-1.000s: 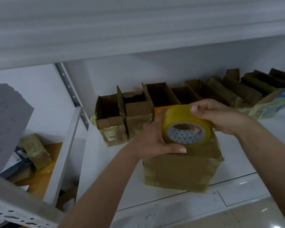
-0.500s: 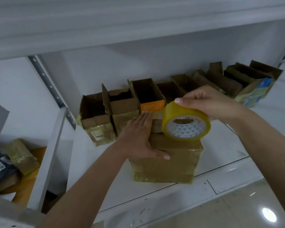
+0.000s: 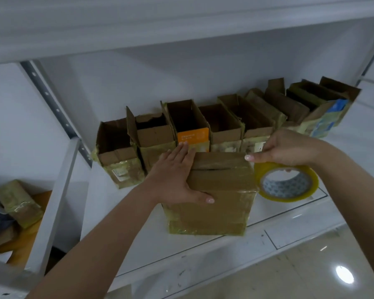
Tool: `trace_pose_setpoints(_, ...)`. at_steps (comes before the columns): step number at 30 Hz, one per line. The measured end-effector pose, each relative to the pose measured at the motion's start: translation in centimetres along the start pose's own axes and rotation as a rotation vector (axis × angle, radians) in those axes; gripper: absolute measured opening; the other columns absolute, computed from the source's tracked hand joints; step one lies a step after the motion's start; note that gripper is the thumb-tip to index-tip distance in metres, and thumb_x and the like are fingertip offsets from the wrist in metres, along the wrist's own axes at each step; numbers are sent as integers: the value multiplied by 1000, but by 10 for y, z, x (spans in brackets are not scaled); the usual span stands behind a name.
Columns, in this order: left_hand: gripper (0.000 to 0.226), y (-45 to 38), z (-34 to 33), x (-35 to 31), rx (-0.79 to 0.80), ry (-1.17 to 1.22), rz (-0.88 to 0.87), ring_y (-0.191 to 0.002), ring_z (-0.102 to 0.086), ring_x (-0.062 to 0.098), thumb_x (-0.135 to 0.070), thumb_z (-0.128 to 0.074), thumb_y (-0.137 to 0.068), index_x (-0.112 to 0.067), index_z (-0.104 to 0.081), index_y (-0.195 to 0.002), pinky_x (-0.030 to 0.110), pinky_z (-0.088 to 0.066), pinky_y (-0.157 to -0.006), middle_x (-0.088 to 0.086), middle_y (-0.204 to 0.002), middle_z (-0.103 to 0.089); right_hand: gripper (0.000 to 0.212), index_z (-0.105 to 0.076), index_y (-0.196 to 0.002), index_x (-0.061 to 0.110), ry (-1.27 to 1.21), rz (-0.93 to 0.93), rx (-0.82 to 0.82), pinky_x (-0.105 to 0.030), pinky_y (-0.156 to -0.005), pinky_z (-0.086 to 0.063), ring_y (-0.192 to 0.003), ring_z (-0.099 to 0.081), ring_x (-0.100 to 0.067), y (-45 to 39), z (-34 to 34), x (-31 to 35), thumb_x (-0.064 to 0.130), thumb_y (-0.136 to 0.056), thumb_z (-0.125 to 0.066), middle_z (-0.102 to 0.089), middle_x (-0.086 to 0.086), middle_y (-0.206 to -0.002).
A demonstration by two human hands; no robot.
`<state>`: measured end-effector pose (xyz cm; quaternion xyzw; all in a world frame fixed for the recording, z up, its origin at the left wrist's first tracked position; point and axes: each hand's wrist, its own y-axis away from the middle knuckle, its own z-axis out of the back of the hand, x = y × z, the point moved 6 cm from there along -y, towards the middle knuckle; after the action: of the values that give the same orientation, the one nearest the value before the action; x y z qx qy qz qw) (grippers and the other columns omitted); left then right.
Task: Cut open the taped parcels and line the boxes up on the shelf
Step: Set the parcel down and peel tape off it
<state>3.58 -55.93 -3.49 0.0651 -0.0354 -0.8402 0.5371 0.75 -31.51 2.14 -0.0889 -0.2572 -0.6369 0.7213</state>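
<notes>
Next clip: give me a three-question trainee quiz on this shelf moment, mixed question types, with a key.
1. True or false: the left hand lies flat on the front box.
2. What does the right hand hold? A) knife B) tape roll C) orange box
3. Fill in: the tape roll is at the front box's ___ side.

Key: 1 true; 2 B; 3 right.
</notes>
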Motion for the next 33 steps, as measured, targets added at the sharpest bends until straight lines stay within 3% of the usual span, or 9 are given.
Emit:
trace_pose_setpoints(4,141,-2,-1,0,20,-21,3,-148,22,15,-102,-19,-45,-19,21,-152,41,9,-121,2,-160,26,71,-74,-63,13,-141,-38,35,-24,-57,-48,-54,-64,-11,-1,-25,-17,81,-46,-61,-62,6,-52)
trace_pose_setpoints(8,138,-1,0,-1,24,-37,0,-149,15,17,-100,-24,-49,-19,17,-153,42,7,-122,1,-162,19,68,-74,-64,9,-275,-62,26,-22,-54,-43,-48,-61,-7,-1,-34,-23,75,-48,-66,-66,-2,-54)
trace_pose_setpoints(12,134,2,8,4,26,51,-22,-149,-2,18,-93,-45,-54,-23,6,-156,40,-1,-121,-3,-164,3,54,-78,-74,18,-373,-39,21,-17,-50,-42,-51,-62,5,8,-39,-16,68,-57,-68,-68,11,-58)
trace_pose_setpoints(16,127,6,20,15,69,50,-79,-150,2,16,-77,-65,-66,-21,5,-156,39,7,-119,-3,-164,5,55,-77,-77,8,-451,-43,-51,-19,-51,-41,-49,-62,0,13,-50,-10,62,-66,-75,-70,-6,-63)
trace_pose_setpoints(18,130,6,21,15,73,-12,-81,-149,17,15,-81,-58,-66,-20,16,-154,41,17,-116,-1,-162,18,54,-76,-76,5,-455,-70,-96,-20,-51,-41,-47,-61,-1,13,-51,-10,58,-68,-77,-68,-6,-61)
trace_pose_setpoints(21,127,9,8,-19,-27,-55,-117,-144,29,16,-95,-30,-61,-23,27,-149,45,13,-120,-3,-155,31,41,-77,-68,15,-474,-85,-92,-18,-48,-42,-50,-62,2,14,-53,-9,56,-69,-78,-69,6,-57)
trace_pose_setpoints(24,103,12,-10,-54,-113,-85,-130,-141,25,14,-83,-14,-70,-28,14,-153,46,-3,-123,-6,-159,19,34,-76,-67,20,-476,-65,-80,-12,-43,-41,-51,-62,6,14,-55,-4,53,-72,-78,-69,12,-57)
trace_pose_setpoints(30,93,7,-10,-46,-109,-91,-124,-148,15,15,-71,-40,-83,-34,5,-154,39,-1,-121,-8,-163,10,31,-77,-72,23,-450,-59,-52,-14,-56,-40,-61,-62,13,12,-57,0,54,-71,-78,-71,18,-65)
trace_pose_setpoints(33,89,22,-2,-45,-292,34,-181,-151,1,18,-68,-48,-84,-28,-14,-156,44,-8,-123,-2,-164,-8,32,-78,-69,25,-468,-71,-68,-18,-57,-41,-61,-63,7,10,-60,-2,56,-65,-80,-70,20,-64)
